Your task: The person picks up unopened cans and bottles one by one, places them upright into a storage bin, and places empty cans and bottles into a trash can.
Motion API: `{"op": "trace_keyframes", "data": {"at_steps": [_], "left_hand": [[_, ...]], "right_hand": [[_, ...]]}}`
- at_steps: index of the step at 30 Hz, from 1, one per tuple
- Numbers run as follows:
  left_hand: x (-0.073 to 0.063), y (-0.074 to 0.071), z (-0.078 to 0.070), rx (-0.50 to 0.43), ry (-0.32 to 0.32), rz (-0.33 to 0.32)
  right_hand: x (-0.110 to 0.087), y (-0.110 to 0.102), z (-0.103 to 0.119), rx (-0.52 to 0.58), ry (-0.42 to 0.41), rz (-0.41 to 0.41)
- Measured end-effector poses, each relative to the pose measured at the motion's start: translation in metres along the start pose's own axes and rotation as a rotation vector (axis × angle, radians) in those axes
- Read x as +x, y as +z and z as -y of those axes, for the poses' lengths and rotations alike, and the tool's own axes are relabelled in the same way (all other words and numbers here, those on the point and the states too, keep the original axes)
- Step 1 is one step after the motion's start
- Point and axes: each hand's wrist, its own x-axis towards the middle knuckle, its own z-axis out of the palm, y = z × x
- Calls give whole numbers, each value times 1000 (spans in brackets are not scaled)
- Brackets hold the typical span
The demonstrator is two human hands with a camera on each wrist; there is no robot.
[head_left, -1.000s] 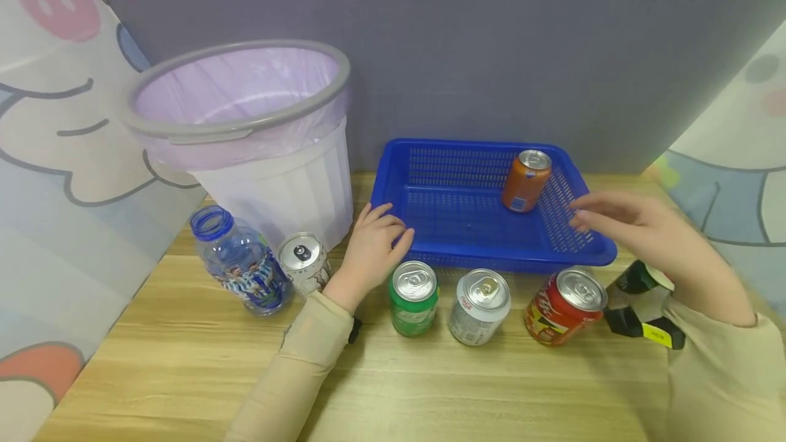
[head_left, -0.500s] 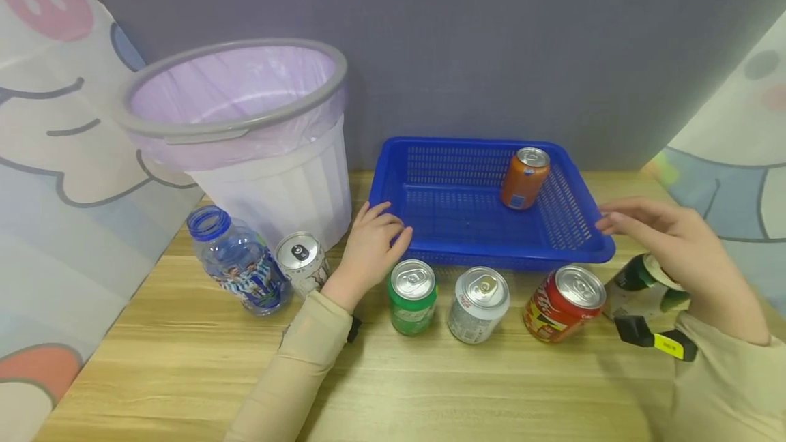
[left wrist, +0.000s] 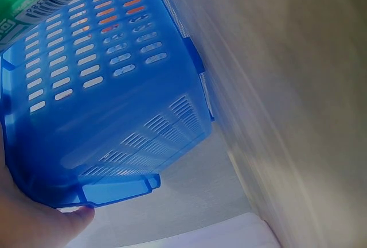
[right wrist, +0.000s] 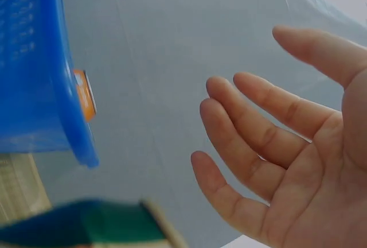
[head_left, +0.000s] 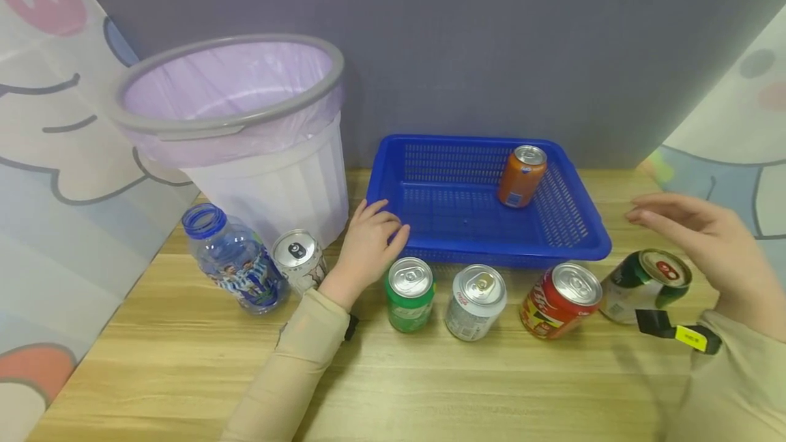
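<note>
A blue perforated basket (head_left: pixel 451 215) sits upright, an orange can (head_left: pixel 520 179) standing inside near its right end

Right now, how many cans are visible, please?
6: orange can in the basket; white can by the bottle; green can, silver can, red can, dark-green can in front; bin may hide more.

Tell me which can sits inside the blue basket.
The orange can, near the right end of the blue basket. It alone is inside; the other five cans stand outside it on the wooden table.
</note>
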Motion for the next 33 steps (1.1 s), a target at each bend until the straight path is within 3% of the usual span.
{"op": "trace_keyframes", "data": {"at_steps": [13, 22, 29, 33], "left_hand": [[-1, 0, 0, -3, -5, 1], [0, 0, -1, -3, -9, 8], [-1, 1, 0, -5, -10, 9], [0, 1, 0, -1, -7, 7]], "right_hand": [[-2, -11, -32, -13, 35, 71], [0, -14, -61, 76, -27, 254], [3, -15, -75, 385, -161, 435], [5, -16, -79, 483, -182, 518]]}}
